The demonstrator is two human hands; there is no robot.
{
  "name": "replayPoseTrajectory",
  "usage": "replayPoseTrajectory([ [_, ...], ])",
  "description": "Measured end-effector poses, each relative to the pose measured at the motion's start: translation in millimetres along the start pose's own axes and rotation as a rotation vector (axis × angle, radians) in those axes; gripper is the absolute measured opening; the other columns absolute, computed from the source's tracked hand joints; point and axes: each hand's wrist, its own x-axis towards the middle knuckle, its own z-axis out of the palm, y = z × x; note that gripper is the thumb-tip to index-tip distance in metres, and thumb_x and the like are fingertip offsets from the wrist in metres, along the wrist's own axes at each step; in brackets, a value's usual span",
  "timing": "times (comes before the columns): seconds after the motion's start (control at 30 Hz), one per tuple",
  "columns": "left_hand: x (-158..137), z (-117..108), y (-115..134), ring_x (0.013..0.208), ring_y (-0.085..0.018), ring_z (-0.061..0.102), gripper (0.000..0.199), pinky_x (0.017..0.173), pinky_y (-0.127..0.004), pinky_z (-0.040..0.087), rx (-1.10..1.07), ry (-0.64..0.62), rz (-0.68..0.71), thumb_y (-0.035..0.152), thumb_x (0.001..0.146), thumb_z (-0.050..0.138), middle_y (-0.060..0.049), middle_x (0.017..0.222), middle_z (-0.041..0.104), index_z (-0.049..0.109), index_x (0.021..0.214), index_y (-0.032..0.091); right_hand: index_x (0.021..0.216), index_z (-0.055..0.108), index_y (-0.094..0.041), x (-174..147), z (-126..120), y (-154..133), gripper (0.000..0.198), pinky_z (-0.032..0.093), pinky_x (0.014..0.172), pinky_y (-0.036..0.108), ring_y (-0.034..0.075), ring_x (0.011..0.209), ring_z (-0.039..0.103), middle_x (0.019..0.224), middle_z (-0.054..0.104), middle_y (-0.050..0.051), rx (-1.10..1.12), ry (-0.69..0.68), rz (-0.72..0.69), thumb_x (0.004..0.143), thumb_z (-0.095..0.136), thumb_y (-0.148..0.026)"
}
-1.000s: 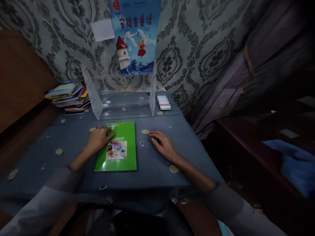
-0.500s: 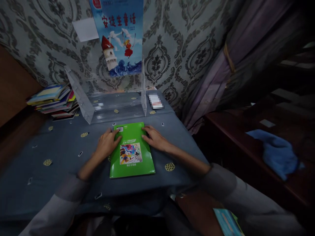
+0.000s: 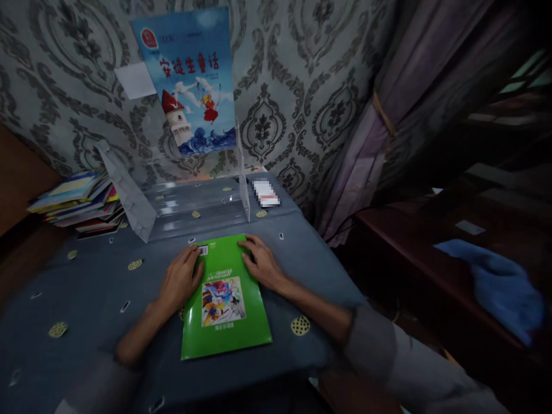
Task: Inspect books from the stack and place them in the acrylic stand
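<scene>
A green book lies flat on the cloth-covered table, its printed text upside down to me and a small colourful picture on the cover. My left hand holds the book's left edge near the far corner, beside the barcode. Across from it, my right hand has the right edge, its fingertips and thumb on the cover's border. Just beyond the book stands a clear acrylic rack. Upright in that rack is a blue storybook with a red-roofed tower on its cover.
A stack of books sits left of the rack. On the right lies a blurred-out white object. Patterned wallpaper and a tied purple curtain are behind. A blue cloth rests on a dark red surface to the right.
The view has tilted up and shifted right, so the table things appear lower and further left. Both hands stay at the green book's sides; the blue storybook now shows whole.
</scene>
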Motion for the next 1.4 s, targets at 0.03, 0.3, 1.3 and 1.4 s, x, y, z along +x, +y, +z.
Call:
replayPoseTrajectory([
  [0.03,0.2,1.9,-1.1,0.126,-0.027,0.059,0.04,0.109,-0.044,0.048,-0.004,0.01,0.007,0.035,0.096,0.04,-0.011,0.137,0.062,0.061,0.127,0.023,0.124,0.066,-0.021,-0.6,-0.4,0.2,0.036,0.045,0.111,0.05,0.028,0.131,0.054,0.137,0.057,0.014,0.006,0.002,-0.003,0.09,0.054,-0.018],
  [0.3,5.7,10.1,-4.6,0.125,-0.03,0.059,0.043,0.108,-0.045,0.048,0.009,0.05,0.037,0.041,0.095,0.038,-0.013,0.137,0.061,0.063,0.125,0.022,0.122,0.068,-0.021,2.2,-11.4,-4.7,0.037,0.044,0.112,0.048,0.027,0.134,0.053,0.142,0.055,0.015,0.039,-0.062,0.026,0.088,0.055,-0.014],
  [1.3,45.8,22.1,21.7,0.115,-0.028,0.064,0.038,0.103,-0.046,0.05,-0.006,0.105,0.305,0.026,0.098,0.042,-0.013,0.128,0.068,0.063,0.126,0.014,0.106,0.077,-0.02,15.3,-21.1,3.3,0.031,0.042,0.112,0.047,0.026,0.131,0.057,0.136,0.062,0.014,0.184,-0.11,0.051,0.085,0.057,-0.011],
  [1.4,50.9,25.4,24.4,0.119,-0.027,0.063,0.039,0.105,-0.046,0.049,-0.038,0.079,0.323,0.023,0.097,0.041,-0.013,0.131,0.066,0.062,0.129,0.015,0.106,0.078,-0.022,15.1,-21.8,4.9,0.032,0.043,0.112,0.045,0.025,0.13,0.058,0.135,0.064,0.012,0.184,-0.094,0.052,0.085,0.057,-0.01],
])
